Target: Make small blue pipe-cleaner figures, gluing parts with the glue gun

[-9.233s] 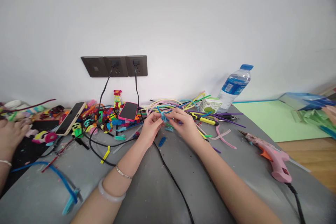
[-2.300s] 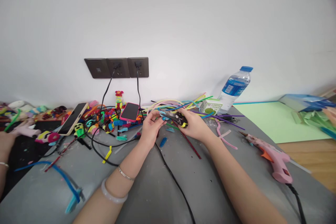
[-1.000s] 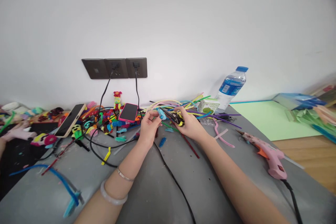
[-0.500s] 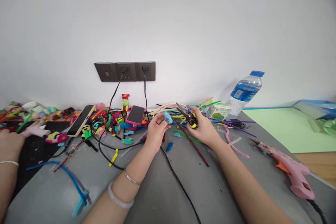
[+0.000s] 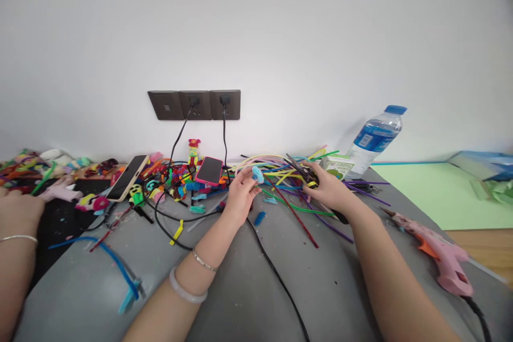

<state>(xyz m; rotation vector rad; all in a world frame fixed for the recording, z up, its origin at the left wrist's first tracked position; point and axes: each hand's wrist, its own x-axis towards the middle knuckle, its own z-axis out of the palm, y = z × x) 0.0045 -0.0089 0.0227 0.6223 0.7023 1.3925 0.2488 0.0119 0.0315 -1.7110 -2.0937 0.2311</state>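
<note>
My left hand (image 5: pixel 241 192) pinches a small light-blue coiled piece of pipe cleaner (image 5: pixel 257 174) between thumb and fingertips, raised over the table. To its right, my right hand (image 5: pixel 326 189) is wrapped round a pair of black-and-yellow pliers (image 5: pixel 306 172), whose metal jaws point up and left, apart from the blue coil. A bundle of coloured pipe cleaners (image 5: pixel 280 163) lies behind both hands. Below them are a dark-red pipe cleaner (image 5: pixel 294 214) and a short blue piece (image 5: pixel 260 218).
A pink glue gun (image 5: pixel 441 262) lies at the right, near a water bottle (image 5: pixel 372 141) and a small green-white box (image 5: pixel 339 165). Phones (image 5: pixel 209 171) and small pipe-cleaner figures (image 5: pixel 194 152) crowd the back left. Black cables (image 5: pixel 276 280) cross the table. Another person's hand (image 5: pixel 18 214) is at far left.
My right hand has moved right with the pliers, away from my left hand. The left hand still holds the blue coil. The view has shifted slightly.
</note>
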